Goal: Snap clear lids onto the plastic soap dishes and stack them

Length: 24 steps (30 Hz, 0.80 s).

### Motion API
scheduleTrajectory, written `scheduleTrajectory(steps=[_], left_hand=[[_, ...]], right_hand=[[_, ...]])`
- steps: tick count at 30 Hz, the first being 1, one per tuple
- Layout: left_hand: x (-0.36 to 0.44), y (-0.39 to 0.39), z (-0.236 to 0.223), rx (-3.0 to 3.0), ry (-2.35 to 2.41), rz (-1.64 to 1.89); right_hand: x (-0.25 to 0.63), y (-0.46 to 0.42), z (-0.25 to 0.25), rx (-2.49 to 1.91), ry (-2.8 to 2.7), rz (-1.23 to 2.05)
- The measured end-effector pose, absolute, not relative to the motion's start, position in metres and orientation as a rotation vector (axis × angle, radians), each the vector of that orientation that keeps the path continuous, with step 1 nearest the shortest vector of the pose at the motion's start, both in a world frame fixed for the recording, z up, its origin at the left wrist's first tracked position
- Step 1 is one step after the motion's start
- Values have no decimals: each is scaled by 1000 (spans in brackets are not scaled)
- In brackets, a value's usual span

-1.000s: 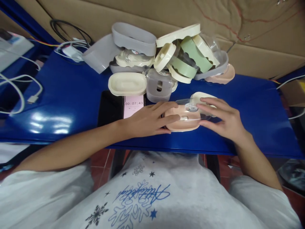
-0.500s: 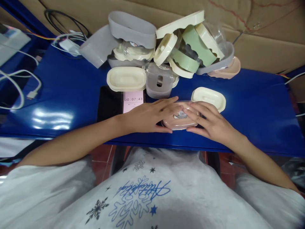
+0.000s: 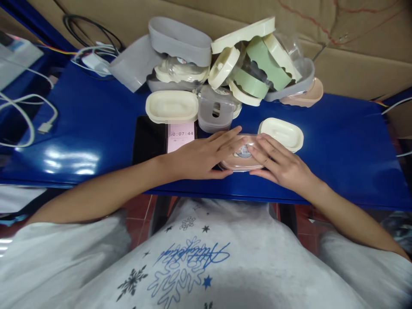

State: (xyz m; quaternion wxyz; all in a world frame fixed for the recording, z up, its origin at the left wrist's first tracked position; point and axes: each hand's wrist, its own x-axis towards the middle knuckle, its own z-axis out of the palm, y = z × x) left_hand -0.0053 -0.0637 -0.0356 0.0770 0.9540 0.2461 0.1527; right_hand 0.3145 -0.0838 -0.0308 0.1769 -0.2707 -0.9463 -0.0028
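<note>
Glossy blue tabletop (image 3: 347, 146), heaped containers (image 3: 180, 40) at 12 o'clock, white charger (image 3: 96, 64) at 10, lit phone (image 3: 182, 139) at 9, cream tray (image 3: 280, 134) at 3, peach container (image 3: 243, 163) at 4

Lighting was fairly bright, w/ strong white glare on the counter (image 3: 341, 146) well L of the left hand (image 3: 206, 158), plus small glints on the pink box (image 3: 243, 162) beside it. Pic slightly soft; edges stretched, corners blurry.

On my feed, the pink oval container (image 3: 242, 165) lies flat on the desk (image 3: 341, 146), near the front edge and well in from both side edges, long sides roughly along that edge. I see a clear cover (image 3: 250, 139) over it, its printed sticker (image 3: 243, 152) facing up.
</note>
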Motion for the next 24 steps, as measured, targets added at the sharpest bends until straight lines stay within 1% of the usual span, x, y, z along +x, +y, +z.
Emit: scheduleTrajectory(steps=[3,5,8,12,15,18,21,24], left_hand=[[-7,-62,-38,2804,724,495],[-8,-60,-40,2752,691,521],[-8,-59,-38,2681,654,547],[-6,-61,-30,2690,611,628],[-6,-61,-26,2763,651,708],[-9,-58,-23,2892,772,758],[-13,-52,-20,2976,973,753],[-16,-48,-16,2972,1161,738]], right_hand=[[317,-74,-34,-714,-2670,180],[318,-68,-35,-683,-2644,235],[320,-66,-30,-635,-2616,216],[332,-70,-7,-692,-2569,173],[359,-70,12,-850,-2457,27],[404,-68,14,-1058,-2240,-204],[450,-69,-6,-1371,-1991,-476],[478,-72,-32,-1684,-1863,-535]])
